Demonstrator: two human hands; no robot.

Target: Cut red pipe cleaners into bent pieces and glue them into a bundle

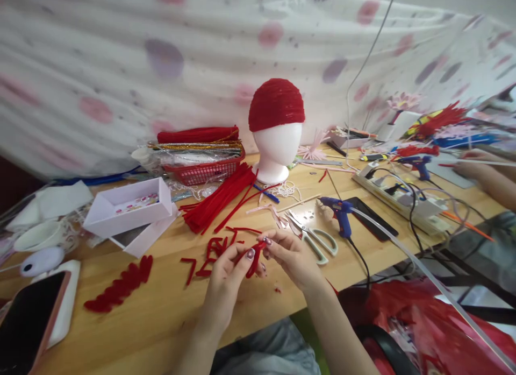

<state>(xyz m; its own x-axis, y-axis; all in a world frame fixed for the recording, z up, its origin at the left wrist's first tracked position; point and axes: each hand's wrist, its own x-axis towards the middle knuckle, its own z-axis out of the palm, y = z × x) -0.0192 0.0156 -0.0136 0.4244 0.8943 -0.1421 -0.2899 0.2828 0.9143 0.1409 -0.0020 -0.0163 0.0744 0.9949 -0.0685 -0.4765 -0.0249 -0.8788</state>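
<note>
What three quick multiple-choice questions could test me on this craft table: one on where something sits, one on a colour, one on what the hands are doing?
1. Where are the scissors?
A. in the red basket
B. on the table just right of the hands
C. on the foam head

2. What colour is the cap on the foam head?
A. red
B. blue
C. green

3. What are the hands doing?
A. resting flat and empty
B. holding the glue gun
C. both pinching one red pipe-cleaner piece

Answers: 1 B, they lie on the wood beside the right hand. 2 A, the cap is red all over. 3 C, the left hand and the right hand meet on the red pipe-cleaner piece.
</note>
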